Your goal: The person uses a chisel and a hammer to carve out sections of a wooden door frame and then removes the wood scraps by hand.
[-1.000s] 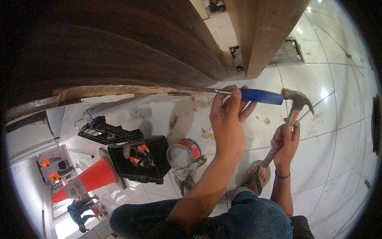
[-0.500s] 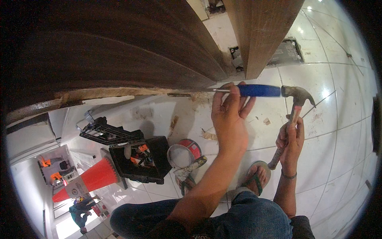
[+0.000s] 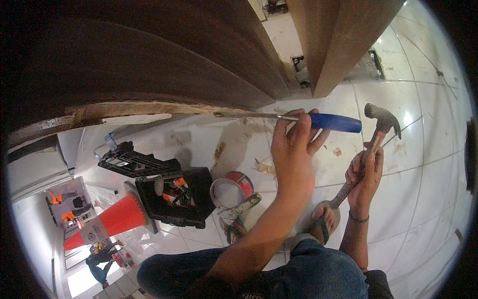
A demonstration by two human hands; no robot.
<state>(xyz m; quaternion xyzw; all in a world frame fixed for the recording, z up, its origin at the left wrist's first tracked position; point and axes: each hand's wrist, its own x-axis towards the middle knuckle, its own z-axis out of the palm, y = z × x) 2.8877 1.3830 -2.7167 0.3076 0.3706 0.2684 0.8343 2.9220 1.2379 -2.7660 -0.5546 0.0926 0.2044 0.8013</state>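
My left hand (image 3: pixel 295 149) is closed around a chisel (image 3: pixel 336 123) with a blue handle and a thin metal shaft. The shaft points left, along the rough edge of a dark wooden panel (image 3: pixel 164 65); I cannot tell whether its tip touches the wood. In my right hand (image 3: pixel 366 172) is a claw hammer (image 3: pixel 382 119), gripped partway up its worn handle. Its head stands just right of the chisel's butt, a small gap apart, claw turned to the right.
An open black toolbox (image 3: pixel 186 209) holds orange and dark items. Beside it stand a red-rimmed bucket (image 3: pixel 245 183) and an orange traffic cone (image 3: pixel 117 218). A lighter wooden post (image 3: pixel 328 45) rises ahead. Wood scraps (image 3: pixel 264 167) lie on white tiles. Other people (image 3: pixel 102 261) are farther off at left.
My left hand and the chisel have shifted right and slightly down, showing more of the shaft. The hammer has moved a little right, and a gap now separates it from the chisel's butt.
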